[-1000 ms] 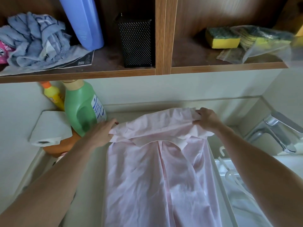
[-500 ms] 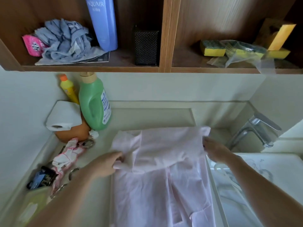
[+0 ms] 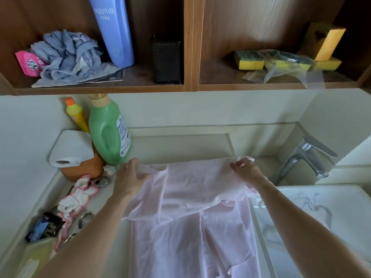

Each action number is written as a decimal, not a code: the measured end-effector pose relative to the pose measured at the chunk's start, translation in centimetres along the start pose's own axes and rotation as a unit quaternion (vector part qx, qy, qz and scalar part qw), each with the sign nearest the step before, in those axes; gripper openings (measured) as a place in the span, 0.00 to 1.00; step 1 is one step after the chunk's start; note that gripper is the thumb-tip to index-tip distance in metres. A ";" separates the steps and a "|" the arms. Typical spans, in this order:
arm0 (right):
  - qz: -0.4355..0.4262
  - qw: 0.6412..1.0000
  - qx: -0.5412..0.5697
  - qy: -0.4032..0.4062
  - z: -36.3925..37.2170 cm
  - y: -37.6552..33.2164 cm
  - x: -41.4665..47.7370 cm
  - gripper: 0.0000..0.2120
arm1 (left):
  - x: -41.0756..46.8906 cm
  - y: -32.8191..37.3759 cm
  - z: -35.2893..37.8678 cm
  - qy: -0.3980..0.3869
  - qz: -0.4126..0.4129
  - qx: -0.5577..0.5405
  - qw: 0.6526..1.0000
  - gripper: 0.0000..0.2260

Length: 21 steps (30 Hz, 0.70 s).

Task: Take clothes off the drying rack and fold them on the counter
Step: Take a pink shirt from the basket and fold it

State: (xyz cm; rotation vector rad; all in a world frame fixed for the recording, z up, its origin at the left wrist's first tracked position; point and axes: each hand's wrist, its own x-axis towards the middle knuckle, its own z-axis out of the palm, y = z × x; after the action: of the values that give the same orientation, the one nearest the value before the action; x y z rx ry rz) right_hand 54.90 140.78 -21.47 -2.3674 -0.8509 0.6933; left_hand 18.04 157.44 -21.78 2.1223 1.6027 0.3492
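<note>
While the left hand (image 3: 128,177) pinches its top left corner and the right hand (image 3: 248,172) pinches its top right corner, one thin pink shirt (image 3: 190,227) lies on the pale counter (image 3: 180,145), beside the white sink (image 3: 321,197). Its top part is folded down, soft and wrinkly. Two plastic bottles stand behind: a green bottle (image 3: 108,133) and a yellow bottle (image 3: 77,115).

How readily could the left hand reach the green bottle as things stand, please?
Probably yes. The left hand is just in front of the green bottle, with nothing between them. It would first have to let go of the pink shirt, whose corner it holds.
</note>
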 end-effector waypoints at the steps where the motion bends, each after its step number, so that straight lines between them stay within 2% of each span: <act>1: 0.006 1.000 0.016 -0.002 0.3 0.2 0.4 0.15 | 0.3 0.0 0.2 -0.015 -0.017 -0.004 1.000 0.30; 3: 0.026 0.997 0.060 0.027 0.5 0.7 0.9 0.17 | 0.6 -0.3 0.5 -0.018 -0.006 -0.018 1.000 0.18; 5: 0.057 0.987 0.112 0.102 0.4 1.5 1.4 0.24 | 1.0 -0.8 0.4 0.012 0.001 -0.032 0.999 0.05; 7: 0.106 0.972 0.165 0.131 0.3 2.1 1.7 0.25 | 1.1 -1.1 -0.4 0.047 -0.022 -0.051 0.997 0.09; 9: 0.126 0.970 0.182 0.097 0.2 2.3 1.2 0.18 | 1.4 -1.7 -1.0 0.086 -0.052 -0.059 0.993 0.10; 11: 0.112 0.979 0.152 0.078 -0.1 2.7 1.2 0.12 | 1.4 -2.2 -1.6 0.121 -0.094 -0.072 0.986 0.09; 14: 0.095 0.979 0.116 0.137 -0.9 3.2 2.0 0.11 | 1.2 -3.5 -2.2 0.132 -0.139 -0.077 0.978 0.09; 16: 0.099 0.973 0.135 0.161 -1.4 3.1 2.1 0.09 | 0.9 -3.9 -2.3 0.123 -0.163 -0.074 0.976 0.09; 18: 0.105 0.968 0.175 0.150 -1.5 3.0 1.9 0.11 | 0.7 -3.1 -2.2 0.135 -0.139 -0.099 0.976 0.08; 20: 0.114 0.968 0.191 0.118 -1.2 2.6 1.7 0.15 | 0.8 -1.2 -2.2 0.138 -0.061 -0.127 0.980 0.05; 21: 0.121 0.968 0.192 0.106 -0.9 2.4 1.6 0.16 | 0.8 -0.2 -2.0 0.113 -0.015 -0.123 0.986 0.09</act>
State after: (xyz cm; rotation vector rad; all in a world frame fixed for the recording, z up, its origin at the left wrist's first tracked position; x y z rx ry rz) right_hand 57.56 140.01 -22.78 -2.1558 -0.3039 0.6193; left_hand 17.18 158.60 -20.15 1.9242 1.6160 0.7602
